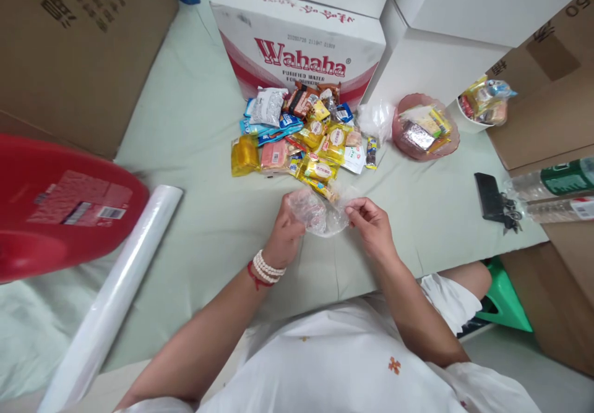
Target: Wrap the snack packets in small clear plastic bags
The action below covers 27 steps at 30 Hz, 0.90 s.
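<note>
Both my hands hold a small clear plastic bag (321, 214) just above the pale green table cover (199, 153). My left hand (288, 232), with bead bracelets at the wrist, is closed on the bag's left side. My right hand (371, 224) pinches its right edge with the fingers curled. Just beyond the bag lies a pile of wrapped snacks (301, 135) in yellow, blue, orange and red wrappers.
A Wahaha water carton (297, 42) stands behind the pile. A pink bowl of snacks (424, 127), a white bowl (482, 105), a black phone with keys (492, 198) and bottles (557, 181) are right. A red basin (55, 203) and plastic film roll (116, 295) lie left.
</note>
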{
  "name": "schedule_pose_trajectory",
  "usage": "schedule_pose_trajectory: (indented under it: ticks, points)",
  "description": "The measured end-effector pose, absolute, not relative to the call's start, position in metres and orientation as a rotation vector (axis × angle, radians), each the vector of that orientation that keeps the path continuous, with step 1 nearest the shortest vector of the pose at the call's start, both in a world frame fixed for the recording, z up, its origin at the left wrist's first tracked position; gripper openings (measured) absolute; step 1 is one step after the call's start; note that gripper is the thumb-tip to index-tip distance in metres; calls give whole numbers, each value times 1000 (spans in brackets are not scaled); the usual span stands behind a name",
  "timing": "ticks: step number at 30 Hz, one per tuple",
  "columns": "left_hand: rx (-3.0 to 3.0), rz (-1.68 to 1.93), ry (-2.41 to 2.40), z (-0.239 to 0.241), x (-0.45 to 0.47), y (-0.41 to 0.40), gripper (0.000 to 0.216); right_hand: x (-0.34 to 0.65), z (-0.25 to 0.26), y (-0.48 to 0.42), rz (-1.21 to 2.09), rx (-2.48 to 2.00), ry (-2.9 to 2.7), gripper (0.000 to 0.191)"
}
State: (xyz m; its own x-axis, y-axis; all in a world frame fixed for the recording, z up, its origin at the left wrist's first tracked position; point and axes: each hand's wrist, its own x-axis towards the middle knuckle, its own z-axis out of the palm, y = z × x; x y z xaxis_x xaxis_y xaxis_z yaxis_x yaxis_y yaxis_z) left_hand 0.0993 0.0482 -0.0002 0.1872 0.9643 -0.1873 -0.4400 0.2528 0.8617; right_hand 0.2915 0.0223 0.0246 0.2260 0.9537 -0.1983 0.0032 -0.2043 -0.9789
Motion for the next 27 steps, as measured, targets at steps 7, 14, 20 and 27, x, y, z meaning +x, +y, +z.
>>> schedule_pose_trajectory:
  ticks: [7,14,20,27]
  points:
    - [719,1161,1159,-4,98,55,44,302,26,3,1017,-1441,-846,22]
    - [353,988,657,21,85,67,49,378,42,-84,1225,-1714,-1459,14]
    - [378,875,594,19,84,63,49,398,94,-69,613,-1844,-1319,14]
    - [386,797,590,13,90,61,57,297,71,-8,719,-1476,-2012,17]
